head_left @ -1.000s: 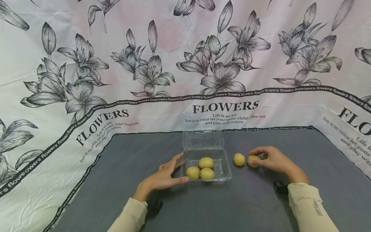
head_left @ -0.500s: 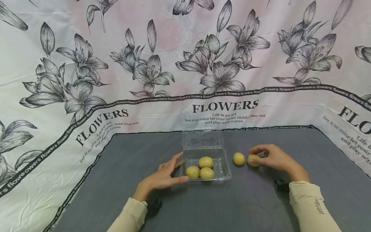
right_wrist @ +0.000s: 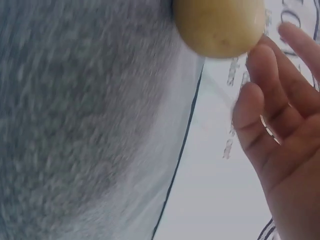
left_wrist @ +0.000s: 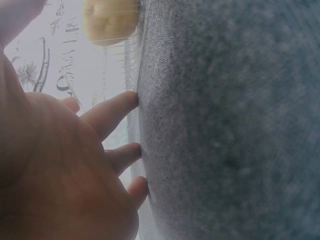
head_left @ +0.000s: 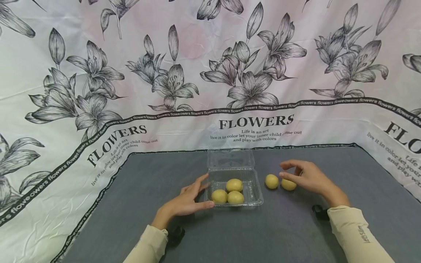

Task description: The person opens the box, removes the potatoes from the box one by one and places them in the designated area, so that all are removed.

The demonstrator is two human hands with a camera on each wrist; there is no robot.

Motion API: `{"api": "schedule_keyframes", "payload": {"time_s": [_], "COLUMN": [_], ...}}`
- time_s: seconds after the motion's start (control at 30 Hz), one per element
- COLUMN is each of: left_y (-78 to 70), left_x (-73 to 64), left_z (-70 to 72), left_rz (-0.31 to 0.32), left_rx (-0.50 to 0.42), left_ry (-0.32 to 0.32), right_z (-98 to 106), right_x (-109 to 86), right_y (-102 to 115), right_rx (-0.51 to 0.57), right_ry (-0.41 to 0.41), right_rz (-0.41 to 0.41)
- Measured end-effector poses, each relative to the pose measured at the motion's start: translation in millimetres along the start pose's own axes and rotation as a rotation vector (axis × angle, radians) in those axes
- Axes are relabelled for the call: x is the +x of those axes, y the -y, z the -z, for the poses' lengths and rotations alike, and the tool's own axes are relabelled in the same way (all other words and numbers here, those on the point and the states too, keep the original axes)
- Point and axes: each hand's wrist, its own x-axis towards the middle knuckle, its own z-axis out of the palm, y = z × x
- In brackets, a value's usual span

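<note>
A clear plastic clamshell box (head_left: pixel 253 186) stands with its lid raised at the back and three yellow potatoes (head_left: pixel 234 185) inside. My left hand (head_left: pixel 184 201) rests at the box's left side, thumb by the front corner and fingers spread along the wall. In the left wrist view, one potato (left_wrist: pixel 111 20) shows through the plastic. Right of the box, a potato (head_left: pixel 271 181) lies beside another potato (head_left: pixel 288 185). Over that outer potato hovers my right hand (head_left: pixel 310 178), its fingers loosely bent and holding nothing. The right wrist view shows a potato (right_wrist: pixel 220 27) just beyond the fingertips.
A grey cloth (head_left: pixel 263 233) covers the table. Behind it hangs a white curtain (head_left: pixel 184 135) printed with flowers and lettering. The transparent lid (head_left: pixel 230 158) leans back near the table's rear edge.
My right hand has loosened from the outer potato and lifted slightly above it, thumb and fingers apart. That potato stays on the table. The left hand keeps its place at the box.
</note>
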Motion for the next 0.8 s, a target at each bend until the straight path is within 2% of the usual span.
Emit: {"api": "schedule_keyframes", "payload": {"time_s": [0.37, 0.8], "left_y": [0.6, -0.5], "left_x": [1.1, 0.8], "left_z": [-1.9, -2.6], "left_rz": [-0.001, 0.0], "left_rx": [0.006, 0.009], "left_ry": [-0.011, -0.011], "right_z": [-11, -41], "right_x": [6.7, 5.9], "right_y": [25, 52], "right_rx": [-0.037, -0.085], "right_ry": [-0.077, -0.134], "right_rz": [0.146, 0.341]}}
